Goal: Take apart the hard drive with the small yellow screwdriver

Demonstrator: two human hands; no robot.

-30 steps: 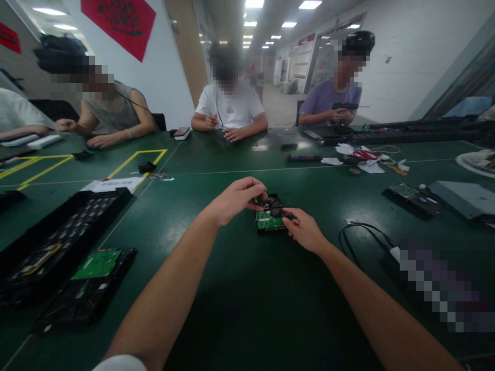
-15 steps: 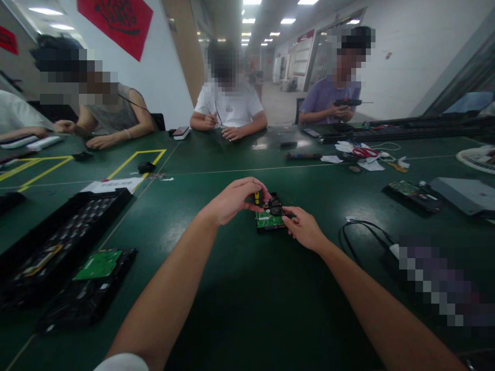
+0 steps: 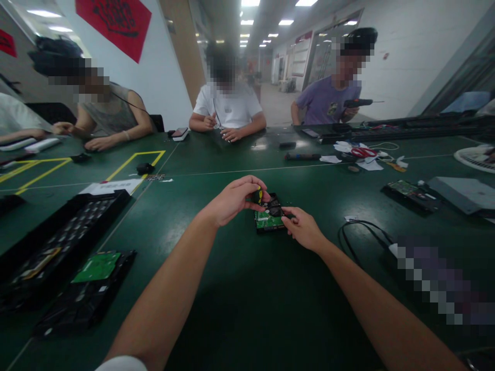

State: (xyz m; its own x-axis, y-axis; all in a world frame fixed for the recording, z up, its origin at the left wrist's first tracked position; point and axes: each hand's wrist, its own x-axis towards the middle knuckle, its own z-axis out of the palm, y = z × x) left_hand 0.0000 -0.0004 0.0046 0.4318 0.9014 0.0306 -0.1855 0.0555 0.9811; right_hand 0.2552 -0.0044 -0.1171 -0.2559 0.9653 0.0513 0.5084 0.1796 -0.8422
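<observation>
A hard drive [image 3: 269,220] lies on the green table, its green circuit board facing up on the near side and its black body beyond. My left hand [image 3: 240,200] is closed around a short screwdriver [image 3: 258,195] with a yellow and black handle, held upright over the drive's far left part. My fingers hide the screwdriver's tip. At the drive's right edge, my right hand [image 3: 303,226] grips it between thumb and fingers.
Another hard drive [image 3: 96,268] lies at the left beside a long black tray [image 3: 116,198]. On the right are a third drive [image 3: 410,195], a grey box [image 3: 462,193] and a black cable [image 3: 344,242]. Several people sit across the table [image 3: 216,309]; one holds a power screwdriver [image 3: 358,103].
The screwdriver handle has turned slightly within my left hand's fingers. My right hand stays on the drive. Across the table, the person with the power screwdriver has lowered one hand.
</observation>
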